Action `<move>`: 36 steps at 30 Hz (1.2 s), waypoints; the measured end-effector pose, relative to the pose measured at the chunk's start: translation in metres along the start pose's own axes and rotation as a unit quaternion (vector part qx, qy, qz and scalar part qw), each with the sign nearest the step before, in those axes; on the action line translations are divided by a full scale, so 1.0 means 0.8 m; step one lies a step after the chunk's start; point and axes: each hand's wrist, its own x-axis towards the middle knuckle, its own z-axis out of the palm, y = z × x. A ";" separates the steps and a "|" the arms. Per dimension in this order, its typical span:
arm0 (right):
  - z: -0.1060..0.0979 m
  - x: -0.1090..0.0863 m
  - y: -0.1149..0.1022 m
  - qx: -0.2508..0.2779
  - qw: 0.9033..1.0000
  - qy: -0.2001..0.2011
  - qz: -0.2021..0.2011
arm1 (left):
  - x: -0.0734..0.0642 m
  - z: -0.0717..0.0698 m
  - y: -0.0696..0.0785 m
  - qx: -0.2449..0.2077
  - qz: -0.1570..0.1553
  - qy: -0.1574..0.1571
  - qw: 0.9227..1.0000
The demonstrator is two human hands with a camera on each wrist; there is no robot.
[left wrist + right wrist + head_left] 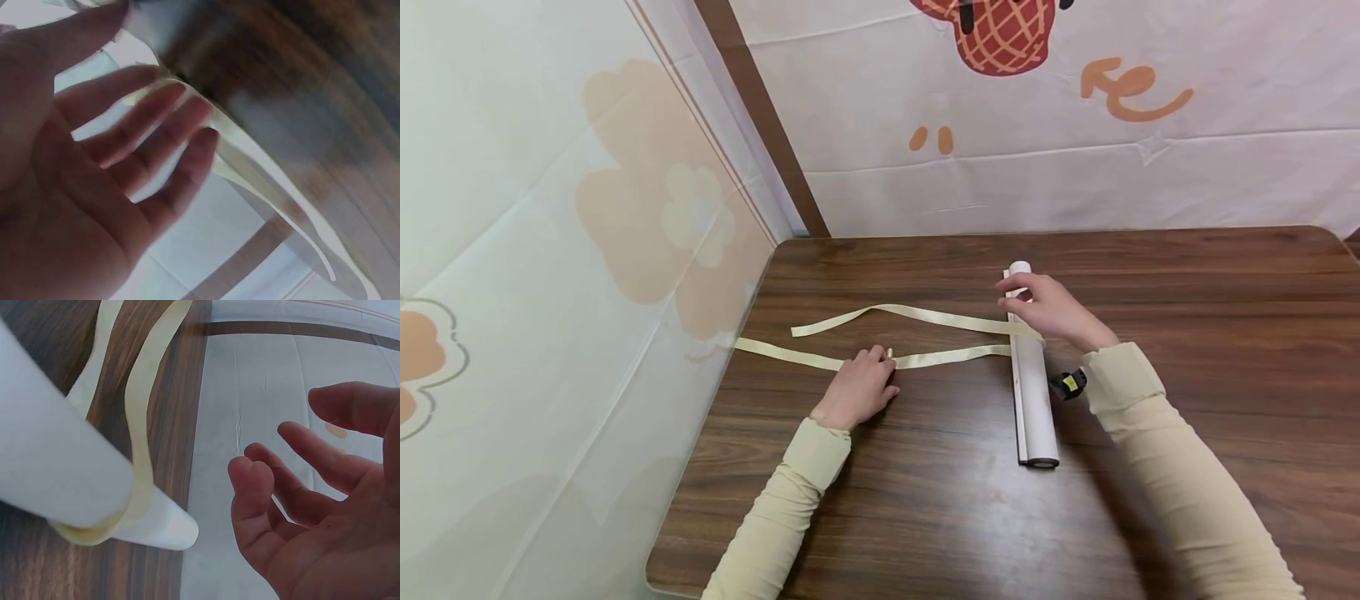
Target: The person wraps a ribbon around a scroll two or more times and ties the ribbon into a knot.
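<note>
A white roll [1036, 400] with a flat strip along its left side lies on the table. A cream ribbon [951, 319] passes round it, and its two lengths stretch leftward over the tabletop. My left hand [861, 387] rests on the nearer length with its fingers extended; a small pale bit shows by its fingertips, too small to identify. Over the far part of the roll hovers my right hand [1048, 308], fingers loosely bent with nothing between them. In the right wrist view, the same ribbon [140, 419] loops under the white roll [69, 450], apart from the right hand [325, 494].
A small black object with a yellow label [1069, 384], perhaps a tape measure, sits right of the roll near my right wrist. The brown wooden table [1225, 333] meets a printed curtain [880, 200] at the back and another at the left.
</note>
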 end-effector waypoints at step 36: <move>0.040 -0.040 -0.010 0.080 0.990 -0.080 -0.081 | 0.052 -0.045 0.085 -0.378 0.176 0.121 0.901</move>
